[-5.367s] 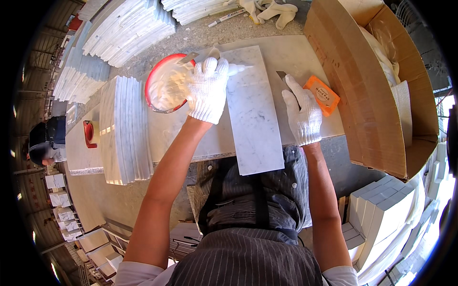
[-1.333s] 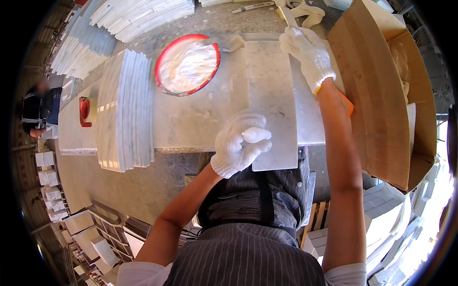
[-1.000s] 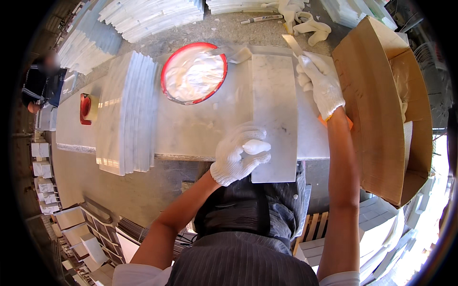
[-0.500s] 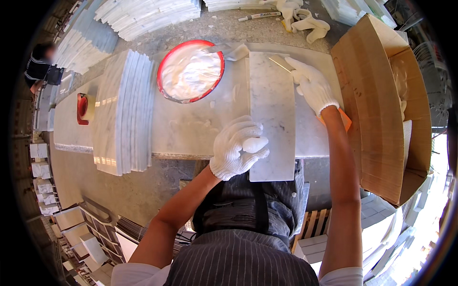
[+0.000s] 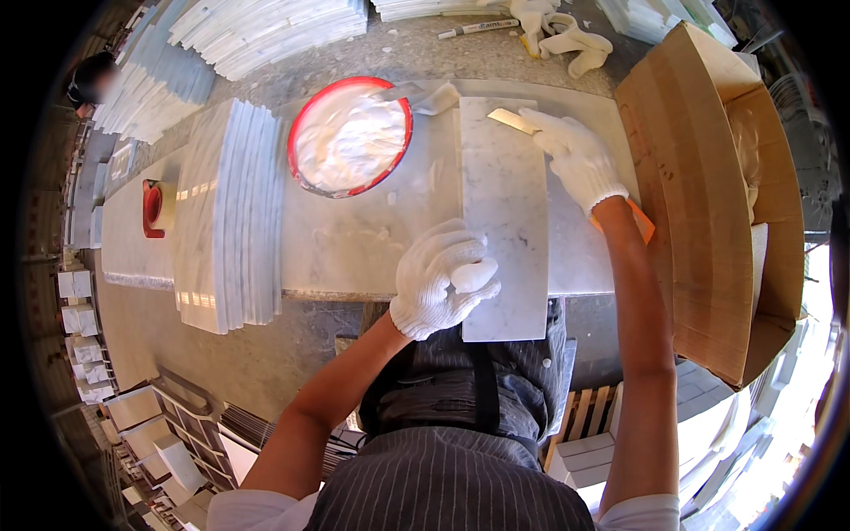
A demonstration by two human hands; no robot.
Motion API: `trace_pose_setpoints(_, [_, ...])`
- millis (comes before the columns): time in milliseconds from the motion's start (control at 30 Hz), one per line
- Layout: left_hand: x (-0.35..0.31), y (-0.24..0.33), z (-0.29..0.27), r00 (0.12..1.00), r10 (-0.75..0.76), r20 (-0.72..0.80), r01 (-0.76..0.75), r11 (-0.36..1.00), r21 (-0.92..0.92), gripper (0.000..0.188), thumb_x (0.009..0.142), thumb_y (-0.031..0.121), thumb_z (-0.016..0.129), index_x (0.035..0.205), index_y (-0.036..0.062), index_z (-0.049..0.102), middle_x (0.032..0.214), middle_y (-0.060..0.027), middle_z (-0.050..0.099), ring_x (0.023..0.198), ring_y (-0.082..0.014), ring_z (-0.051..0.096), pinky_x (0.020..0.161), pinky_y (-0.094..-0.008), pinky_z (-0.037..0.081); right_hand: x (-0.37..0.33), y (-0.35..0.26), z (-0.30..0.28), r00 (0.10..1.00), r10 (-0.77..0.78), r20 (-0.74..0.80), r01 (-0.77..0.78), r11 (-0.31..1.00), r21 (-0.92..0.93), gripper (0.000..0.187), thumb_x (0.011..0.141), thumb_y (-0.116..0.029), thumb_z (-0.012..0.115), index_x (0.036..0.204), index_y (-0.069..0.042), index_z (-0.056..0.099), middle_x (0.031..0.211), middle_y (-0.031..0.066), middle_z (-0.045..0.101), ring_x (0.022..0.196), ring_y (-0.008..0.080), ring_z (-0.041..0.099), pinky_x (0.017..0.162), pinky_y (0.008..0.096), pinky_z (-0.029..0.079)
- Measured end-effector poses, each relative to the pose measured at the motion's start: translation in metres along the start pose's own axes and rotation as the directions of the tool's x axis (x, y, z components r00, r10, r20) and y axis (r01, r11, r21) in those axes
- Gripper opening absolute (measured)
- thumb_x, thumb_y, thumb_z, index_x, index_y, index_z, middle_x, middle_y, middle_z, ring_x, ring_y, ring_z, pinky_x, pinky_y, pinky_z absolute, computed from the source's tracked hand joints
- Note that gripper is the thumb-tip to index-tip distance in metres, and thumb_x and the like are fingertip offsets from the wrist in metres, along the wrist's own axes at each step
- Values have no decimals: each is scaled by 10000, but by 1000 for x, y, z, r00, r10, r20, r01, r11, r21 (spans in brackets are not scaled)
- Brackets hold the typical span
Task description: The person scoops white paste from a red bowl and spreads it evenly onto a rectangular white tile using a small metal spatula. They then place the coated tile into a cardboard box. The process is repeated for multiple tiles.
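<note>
A white marble tile lies lengthwise on the stone slab worktop, its near end hanging over the edge. My left hand, in a white knit glove, grips the tile's near left edge. My right hand, also gloved, holds a putty knife whose metal blade rests on the tile's far end. A red basin of white paste sits just left of the tile's far end, with a trowel lying across its rim.
A stack of marble tiles stands on edge at the left of the slab, a small red object beyond it. An open cardboard box stands at the right, an orange tool beside it. More tile stacks, gloves and a marker lie farther off.
My right hand has drawn the putty knife from beyond the tile's far corner onto its far end. My left hand stays on the tile's near edge; 5.4 s ago it was on the far end.
</note>
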State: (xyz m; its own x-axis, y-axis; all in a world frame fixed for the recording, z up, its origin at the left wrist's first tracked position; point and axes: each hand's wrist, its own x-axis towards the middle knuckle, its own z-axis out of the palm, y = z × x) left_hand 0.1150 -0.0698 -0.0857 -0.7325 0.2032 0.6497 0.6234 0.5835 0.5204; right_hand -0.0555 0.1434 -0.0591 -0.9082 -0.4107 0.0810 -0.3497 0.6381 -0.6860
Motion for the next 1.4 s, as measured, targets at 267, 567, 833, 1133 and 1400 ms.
trace_pose_setpoints(267, [2, 7, 3, 999, -53, -7, 53, 998, -18, 401, 655, 125, 856, 1014, 150, 679, 1066, -59, 654, 1002, -338, 648, 850, -425, 554, -13, -5, 6, 999, 7, -42, -8, 1000, -25, 354, 980, -217, 474, 1291, -216, 641, 1030, 135, 638, 965, 323, 594, 862, 381, 475])
trace_pose_setpoints(567, [-1, 5, 7, 997, -62, -38, 61, 998, -3, 497, 656, 161, 885, 1078, 113, 627, 1072, -74, 672, 1036, -340, 650, 848, -428, 555, -23, 3, -5, 983, -96, 157, 91, 995, 40, 374, 950, -148, 509, 1299, -181, 640, 1082, 110, 664, 982, 285, 610, 879, 345, 479])
trace_pose_setpoints(833, [4, 10, 3, 996, -67, -54, 68, 998, 12, 511, 649, 154, 891, 1084, 107, 625, 1079, -84, 683, 1022, -334, 664, 845, -419, 559, -3, -8, -10, 985, 141, 98, -156, 975, 160, 372, 960, -125, 523, 1317, -135, 625, 1176, 142, 641, 1046, 288, 588, 925, 349, 467])
trace_pose_setpoints(1133, [-2, 3, 7, 995, -20, -95, 19, 1000, -11, 532, 657, 162, 893, 1100, 90, 607, 1048, -87, 685, 999, -349, 668, 855, -444, 564, -14, -19, -24, 935, 154, 318, -211, 966, 153, 447, 971, -104, 509, 1413, -150, 557, 1019, 30, 610, 869, 160, 553, 760, 280, 490])
trace_pose_setpoints(1400, [0, 5, 4, 997, -32, -64, 32, 999, -3, 530, 673, 159, 887, 1119, 99, 605, 1062, -87, 683, 993, -351, 672, 853, -442, 566, -24, -26, 1, 988, -155, -12, 152, 943, 296, 250, 1019, -124, 525, 1254, -62, 581, 1023, 23, 631, 876, 133, 623, 758, 238, 523])
